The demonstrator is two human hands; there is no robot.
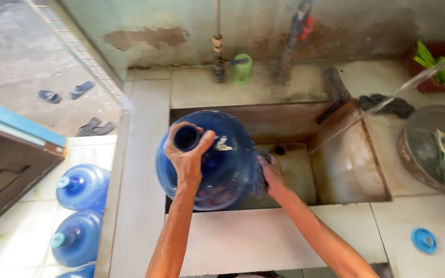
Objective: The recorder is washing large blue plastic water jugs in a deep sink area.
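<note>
Stained concrete sink by a tiled floor. Blue water jug lay tilted over the basin, mouth toward camera. Left hand gripped its neck, fingers wrapped around. Right hand pressed the jug's side; finger state unclear. Spare jugs on the floor at left.

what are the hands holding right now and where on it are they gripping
Both hold the big blue water jug over the sink: the left hand grips its neck, the right hand presses against its side.
</note>
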